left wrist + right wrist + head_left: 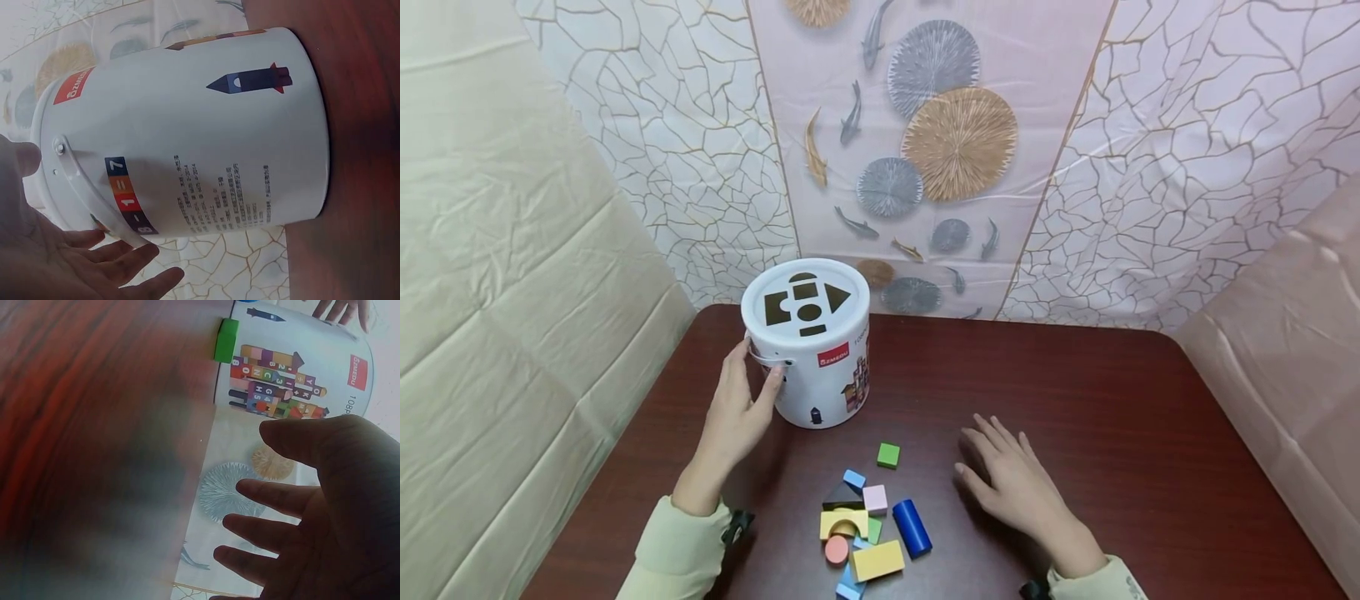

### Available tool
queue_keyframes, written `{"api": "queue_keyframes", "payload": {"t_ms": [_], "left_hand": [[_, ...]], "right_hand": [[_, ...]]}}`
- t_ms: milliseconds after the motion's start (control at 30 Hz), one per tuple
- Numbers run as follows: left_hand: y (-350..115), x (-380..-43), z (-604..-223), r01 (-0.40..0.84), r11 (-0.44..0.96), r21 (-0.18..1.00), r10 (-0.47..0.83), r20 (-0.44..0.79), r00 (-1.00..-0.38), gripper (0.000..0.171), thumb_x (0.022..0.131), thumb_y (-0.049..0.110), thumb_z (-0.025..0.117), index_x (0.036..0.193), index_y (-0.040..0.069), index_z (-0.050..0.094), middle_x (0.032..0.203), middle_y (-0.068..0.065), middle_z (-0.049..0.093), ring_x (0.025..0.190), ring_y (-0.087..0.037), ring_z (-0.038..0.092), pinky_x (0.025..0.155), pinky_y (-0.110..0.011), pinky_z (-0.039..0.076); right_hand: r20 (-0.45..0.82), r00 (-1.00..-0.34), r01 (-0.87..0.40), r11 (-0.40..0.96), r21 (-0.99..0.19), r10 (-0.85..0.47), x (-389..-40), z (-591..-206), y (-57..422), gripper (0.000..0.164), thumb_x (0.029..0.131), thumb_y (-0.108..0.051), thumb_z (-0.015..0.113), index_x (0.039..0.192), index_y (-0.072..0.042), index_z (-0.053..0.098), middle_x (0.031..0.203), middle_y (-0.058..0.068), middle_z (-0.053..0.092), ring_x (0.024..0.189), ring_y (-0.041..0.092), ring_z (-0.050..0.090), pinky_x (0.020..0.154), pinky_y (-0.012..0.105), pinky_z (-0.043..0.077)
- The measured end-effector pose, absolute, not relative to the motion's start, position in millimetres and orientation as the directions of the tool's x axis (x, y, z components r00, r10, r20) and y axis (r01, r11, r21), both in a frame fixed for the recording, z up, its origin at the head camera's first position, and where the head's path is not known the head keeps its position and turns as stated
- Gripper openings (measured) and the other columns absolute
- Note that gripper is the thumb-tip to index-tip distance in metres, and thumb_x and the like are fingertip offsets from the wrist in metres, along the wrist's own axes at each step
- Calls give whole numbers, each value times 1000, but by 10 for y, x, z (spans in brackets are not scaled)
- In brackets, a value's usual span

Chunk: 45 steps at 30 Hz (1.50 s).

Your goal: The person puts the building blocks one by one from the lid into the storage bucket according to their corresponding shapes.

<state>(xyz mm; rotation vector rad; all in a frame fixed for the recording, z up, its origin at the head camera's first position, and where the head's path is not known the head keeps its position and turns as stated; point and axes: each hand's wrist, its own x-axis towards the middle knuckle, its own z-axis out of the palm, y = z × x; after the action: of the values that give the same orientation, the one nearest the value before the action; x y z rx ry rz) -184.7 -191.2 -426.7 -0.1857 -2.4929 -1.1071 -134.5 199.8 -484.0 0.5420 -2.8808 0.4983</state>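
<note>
Over at the table's far left corner stands the white bucket (797, 396), upright, and the left hand (733, 421) is right up at its side, fingers extended, thumb by the wire handle (87, 195). It isn't gripping; whether the fingertips actually touch, I can't tell. From the head you get the lid (806, 302) with its cut-out shapes, which neither wrist makes out. The left wrist alone gives us the sum strip (125, 194), "8 − 1 = 7", with lines of tiny print beside it. Round to the right wrist: there's the castle picture (275, 384) almost full on.

The right hand (1011, 479) is spread open, holding nothing, right of the blocks. Those only the head view takes in together, toward the near edge, left of middle: blue cylinder (912, 528), yellow arch (842, 520), pink cube (875, 499), yellow brick (877, 561) and more. The green block (888, 454) lies apart, nearest the bucket.
</note>
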Motion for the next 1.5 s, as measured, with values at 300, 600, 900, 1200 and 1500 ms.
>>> {"api": "queue_keyframes", "payload": {"t_ms": [300, 600, 900, 1200, 1500], "left_hand": [[-1888, -1940, -4180, 271, 635, 724, -49, 388, -920, 76, 103, 47, 50, 157, 0, 23, 154, -23, 34, 143, -37, 33, 112, -60, 29], [-1867, -2285, -3920, 152, 509, 847, -174, 274, -946, 75, 102, 57, 44, 154, 5, 33, 152, -17, 42, 138, -33, 43, 112, -51, 33], [-1654, -2440, -3799, 62, 506, 860, -157, 163, -974, 62, 100, 39, 43, 152, 8, 36, 149, -19, 47, 134, -33, 45, 109, -53, 36], [-1538, -2646, -3736, 99, 505, 857, -163, 207, -965, 54, 106, 39, 36, 155, 16, 37, 150, -19, 46, 136, -36, 44, 110, -55, 34], [-1573, -2695, -3785, 107, 494, 863, -185, 224, -957, 53, 104, 39, 36, 153, 21, 41, 149, -15, 49, 133, -37, 47, 106, -58, 37]], "right_hand": [[227, -916, -390, 866, -312, -331, -1327, -4838, 1963, 51, 96, -38, 67, 136, -7, 61, 150, 18, 47, 139, 41, 41, 105, 69, 32], [224, -848, -528, 735, -425, -480, -1400, -4752, 1690, 48, 96, -31, 68, 139, -10, 60, 145, 8, 54, 132, 25, 53, 102, 47, 47], [29, -758, -611, 693, -382, -652, -1746, -4798, 1151, 49, 95, -31, 70, 140, -13, 59, 138, 7, 58, 126, 23, 55, 103, 44, 47], [77, -708, -676, 641, -364, -702, -1927, -4819, 1063, 25, 93, -17, 73, 117, -9, 73, 108, 3, 67, 96, 13, 63, 85, 33, 55], [475, -620, -705, 177, -687, -625, -1918, -4027, 1142, 41, 88, -1, 76, 127, -8, 66, 117, 4, 65, 99, 20, 68, 78, 31, 58]]}}
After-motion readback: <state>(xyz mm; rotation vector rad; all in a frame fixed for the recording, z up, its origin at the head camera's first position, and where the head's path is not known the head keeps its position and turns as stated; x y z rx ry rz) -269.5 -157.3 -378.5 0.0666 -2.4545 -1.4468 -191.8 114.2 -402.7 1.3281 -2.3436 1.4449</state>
